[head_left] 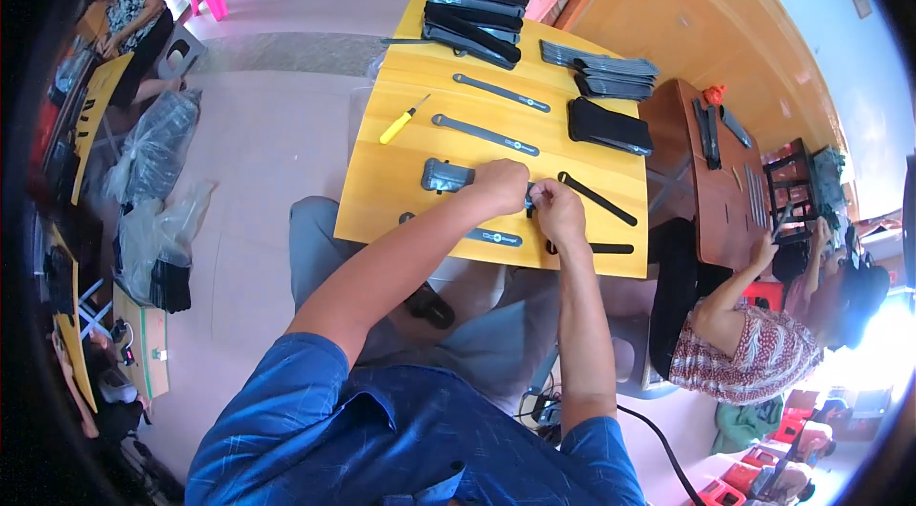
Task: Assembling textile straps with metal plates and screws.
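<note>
On the yellow table [386,184], a dark grey padded piece [445,176] lies flat, its right part covered by my hands. My left hand [500,185] is closed over that right part. Right beside it, my right hand [559,212] pinches at the piece's right end; the fingertips are partly hidden. A grey strap with a rounded tip [494,237] lies nearer me, partly under my left forearm. Beyond my hands rest another grey strap [485,135] and a farther one [501,93]. To the right are a narrow black strap [598,199] and a second black strap [611,247].
A yellow-handled screwdriver [397,127] lies at the table's left. Black pieces [474,20] are piled at the far edge, with stacked grey straps [601,67] and a black stack [609,127] at far right. Another person [744,344] sits to the right by a brown table [711,210].
</note>
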Demonstrator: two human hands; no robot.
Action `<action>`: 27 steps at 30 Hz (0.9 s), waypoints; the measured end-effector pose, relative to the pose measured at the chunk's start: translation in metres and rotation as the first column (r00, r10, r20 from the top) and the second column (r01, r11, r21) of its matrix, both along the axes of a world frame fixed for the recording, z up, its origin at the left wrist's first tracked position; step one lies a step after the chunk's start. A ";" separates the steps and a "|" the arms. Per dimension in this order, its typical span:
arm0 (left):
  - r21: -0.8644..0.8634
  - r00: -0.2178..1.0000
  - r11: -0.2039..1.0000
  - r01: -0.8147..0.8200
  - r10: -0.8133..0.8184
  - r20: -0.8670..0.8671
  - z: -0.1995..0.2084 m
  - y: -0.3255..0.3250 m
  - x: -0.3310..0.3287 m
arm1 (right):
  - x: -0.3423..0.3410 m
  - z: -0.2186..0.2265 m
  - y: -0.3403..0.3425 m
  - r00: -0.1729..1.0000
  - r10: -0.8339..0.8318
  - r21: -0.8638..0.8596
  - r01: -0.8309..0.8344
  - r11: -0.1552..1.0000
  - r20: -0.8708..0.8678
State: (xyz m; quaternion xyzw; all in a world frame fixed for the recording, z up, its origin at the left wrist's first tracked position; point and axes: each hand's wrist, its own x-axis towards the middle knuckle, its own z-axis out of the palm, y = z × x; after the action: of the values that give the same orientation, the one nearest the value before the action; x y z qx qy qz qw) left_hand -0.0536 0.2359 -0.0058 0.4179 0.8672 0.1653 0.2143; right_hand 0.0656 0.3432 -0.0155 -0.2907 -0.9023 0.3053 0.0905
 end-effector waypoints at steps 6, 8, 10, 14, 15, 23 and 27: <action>0.039 0.999 0.999 0.034 -0.035 0.022 0.005 -0.003 0.001 | -0.006 -0.002 0.015 0.994 0.036 0.054 -0.042 0.998 0.105; 0.040 1.000 0.999 0.003 -0.003 -0.005 0.008 -0.003 0.002 | -0.007 -0.002 0.017 0.993 0.070 0.003 -0.070 0.998 0.097; 0.051 1.000 0.999 0.012 -0.011 -0.019 0.010 -0.004 0.005 | -0.007 -0.005 0.014 0.996 0.070 -0.011 -0.070 0.998 0.058; 0.048 0.999 0.998 0.027 -0.025 -0.035 0.015 -0.005 0.008 | -0.006 -0.003 0.010 0.998 0.039 -0.030 -0.038 0.999 0.041; 0.053 0.999 0.998 0.035 -0.033 -0.039 0.015 -0.006 0.008 | -0.006 -0.003 0.009 0.999 0.030 -0.025 -0.029 0.999 0.037; 0.090 0.994 0.995 0.047 -0.038 -0.103 -0.006 -0.005 0.002 | -0.003 -0.013 0.009 0.995 -0.015 -0.179 -0.003 0.984 -0.099; 0.105 0.991 0.992 0.073 -0.060 -0.121 -0.014 0.004 0.001 | -0.002 -0.006 0.005 0.996 -0.050 -0.145 0.040 0.989 -0.071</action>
State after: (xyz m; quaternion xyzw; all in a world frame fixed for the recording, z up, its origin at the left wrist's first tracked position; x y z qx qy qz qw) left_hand -0.0530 0.2397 -0.0199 0.4668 0.8536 0.1802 0.1452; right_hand 0.0635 0.3486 -0.0214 -0.3053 -0.8671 0.3780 0.1095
